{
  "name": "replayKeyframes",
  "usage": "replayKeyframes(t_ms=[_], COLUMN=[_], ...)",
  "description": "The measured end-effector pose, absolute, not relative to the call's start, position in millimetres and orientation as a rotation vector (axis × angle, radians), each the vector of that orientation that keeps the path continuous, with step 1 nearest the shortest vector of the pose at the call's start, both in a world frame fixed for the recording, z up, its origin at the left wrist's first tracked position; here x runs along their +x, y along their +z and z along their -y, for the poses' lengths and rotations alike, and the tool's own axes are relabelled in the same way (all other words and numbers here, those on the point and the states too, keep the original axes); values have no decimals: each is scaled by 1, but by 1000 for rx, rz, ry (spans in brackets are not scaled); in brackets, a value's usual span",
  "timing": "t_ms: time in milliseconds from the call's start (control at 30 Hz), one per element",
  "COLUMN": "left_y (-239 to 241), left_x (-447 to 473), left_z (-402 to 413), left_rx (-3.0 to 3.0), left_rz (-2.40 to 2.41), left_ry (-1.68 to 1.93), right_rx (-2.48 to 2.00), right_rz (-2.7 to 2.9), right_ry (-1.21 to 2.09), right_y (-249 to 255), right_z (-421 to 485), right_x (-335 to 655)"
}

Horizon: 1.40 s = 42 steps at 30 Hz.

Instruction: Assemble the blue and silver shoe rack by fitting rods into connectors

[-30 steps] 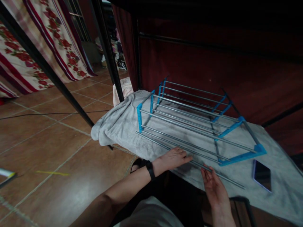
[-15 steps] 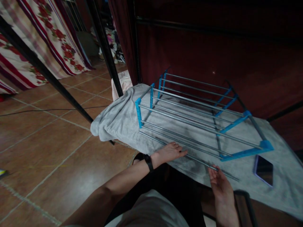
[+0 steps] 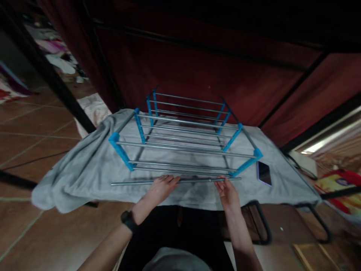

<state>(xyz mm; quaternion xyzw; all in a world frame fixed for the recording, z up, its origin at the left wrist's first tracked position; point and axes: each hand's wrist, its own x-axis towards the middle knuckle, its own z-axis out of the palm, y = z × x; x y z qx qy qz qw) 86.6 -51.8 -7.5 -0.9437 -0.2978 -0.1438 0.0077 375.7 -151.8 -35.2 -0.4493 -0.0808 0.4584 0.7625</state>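
A long metal rod (image 3: 132,183) lies crosswise near the front edge of the grey cloth. My left hand (image 3: 162,190) is closed over its middle, fingers together and palm down. Near the rod's right end, my right hand (image 3: 228,192) pinches it between thumb and fingers, palm turned up. Just beyond both hands stands a rack (image 3: 186,151) of metal bars joined by blue plastic end pieces. The rod runs roughly alongside the rack's front bars, apart from its frame. A dark wristband (image 3: 129,221) circles my left wrist.
A phone (image 3: 264,173) lies on the grey cloth (image 3: 84,180), right of the rack. Dark red fabric (image 3: 180,67) hangs behind. A black post (image 3: 56,82) rises at the left. A black-framed chair (image 3: 293,222) and a colourful bag (image 3: 338,192) are at the lower right.
My view has swung right, so the rack appears further left and squarer. Both hands remain on the rod, which now looks nearly level. My left fingers look more curled over it.
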Motion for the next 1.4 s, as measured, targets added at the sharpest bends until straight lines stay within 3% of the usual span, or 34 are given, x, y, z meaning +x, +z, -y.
replayKeyframes(t_ms=[533,1400], left_y=[17,-35], left_x=[91,-20], left_z=[33,7], left_rx=[-2882,-2853], left_rz=[957,1356], left_ry=[-629,-703], right_rx=[-921,-934], right_rz=[233,190], right_ry=[903,836], right_y=[8,0], right_z=[128,139], right_x=[384,413])
